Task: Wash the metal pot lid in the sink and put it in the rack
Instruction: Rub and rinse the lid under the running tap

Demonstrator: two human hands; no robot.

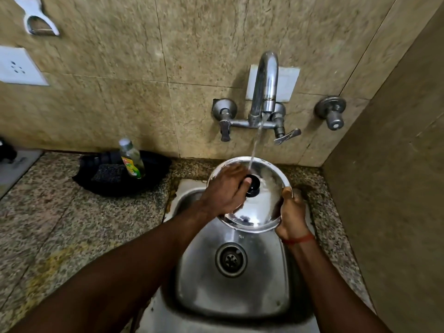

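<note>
We tilt the round, shiny steel pot lid point(257, 207) above the smooth steel sink basin point(230, 289); our right hand point(292, 213) grips its rim; our left hand point(224, 188) lies spread on the wet dome beside its black knob point(252, 186); tap water point(254, 146) strikes it.

Metal pot lid point(254, 207): round, polished steel, domed, with a black knob point(252, 186) at centre. Held tilted above the sink point(230, 296), top face toward the onlooker, far edge raised under the running stream. Wet; water sheets across the upper right face. Sink: small steel basin, round drain point(231, 260), apparently empty.
</note>
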